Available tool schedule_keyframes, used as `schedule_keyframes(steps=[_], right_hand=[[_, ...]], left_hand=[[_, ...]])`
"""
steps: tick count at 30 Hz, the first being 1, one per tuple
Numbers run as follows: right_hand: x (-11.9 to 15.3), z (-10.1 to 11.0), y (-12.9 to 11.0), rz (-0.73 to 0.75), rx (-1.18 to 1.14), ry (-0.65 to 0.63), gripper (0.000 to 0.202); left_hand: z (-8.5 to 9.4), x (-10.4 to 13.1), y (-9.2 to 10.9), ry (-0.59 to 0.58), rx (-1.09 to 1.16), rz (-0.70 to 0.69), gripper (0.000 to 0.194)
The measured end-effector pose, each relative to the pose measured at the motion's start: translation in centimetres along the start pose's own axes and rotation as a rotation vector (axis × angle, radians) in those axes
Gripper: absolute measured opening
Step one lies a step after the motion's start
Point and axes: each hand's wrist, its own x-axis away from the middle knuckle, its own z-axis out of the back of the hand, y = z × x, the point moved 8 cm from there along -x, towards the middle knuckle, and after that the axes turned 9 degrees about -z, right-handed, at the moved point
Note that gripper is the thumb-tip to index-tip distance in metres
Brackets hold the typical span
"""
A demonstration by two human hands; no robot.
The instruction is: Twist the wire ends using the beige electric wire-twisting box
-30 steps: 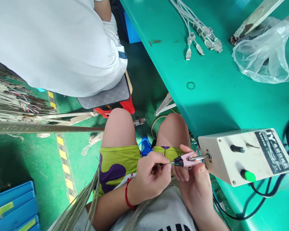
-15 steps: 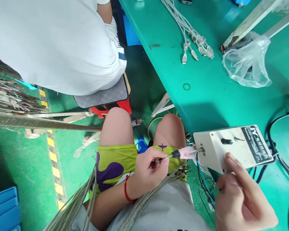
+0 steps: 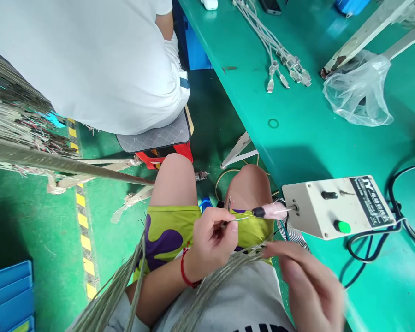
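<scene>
Wire [image 3: 242, 218] is pinched between the fingers of the left hand [image 3: 215, 240] — its tip pointed toward the pink clip [image 3: 275, 210] just beyond them, mounted on the white box [image 3: 302, 213]. Beside the blurred fingers of the right hand [image 3: 311, 286], a cable bundle [image 3: 224, 273] is seen — whether it is gripped cannot be told.
</scene>
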Motion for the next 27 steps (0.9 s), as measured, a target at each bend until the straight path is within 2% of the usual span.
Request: schedule_keyframes(steps=[2, 4, 7, 11, 14, 16, 20, 27], right_hand=[[-1.4, -3.5, 0.7, -0.104, -0.092, -0.144, 0.025], [-2.8, -5.1, 1.1, -0.182, -0.281, -0.168, 0.027], [-4.0, -5.3, 1.2, -0.277, -0.525, -0.141, 0.032], [-4.7, -5.1, 1.2, -0.366, -0.711, -0.063, 0.047], [-5.6, -6.2, 1.3, -0.353, -0.802, -0.058, 0.042], [-6.5, -7.4, 1.5, -0.327, -0.853, -0.124, 0.039], [-7.7, -9.4, 2.0, -0.271, -0.919, -0.257, 0.048], [-8.0, -9.2, 2.4, -0.182, -0.912, -0.192, 0.036]], left_hand=[[0.1, -0.1, 0.3, -0.006, -0.021, -0.003, 0.008], [0.1, -0.2, 0.6, -0.017, -0.024, -0.019, 0.011], [0.1, -0.4, 1.0, -0.022, -0.023, -0.055, 0.012], [0.1, -0.6, 0.9, -0.016, -0.027, -0.054, 0.012], [-0.1, -0.7, 0.8, -0.034, -0.017, -0.056, 0.017], [-0.1, -0.8, 0.6, -0.041, -0.014, -0.057, 0.02], [-0.4, -0.9, 0.3, -0.071, -0.003, -0.048, 0.019], [-1.2, -1.6, 0.1, -0.109, -0.038, -0.05, 0.017]])
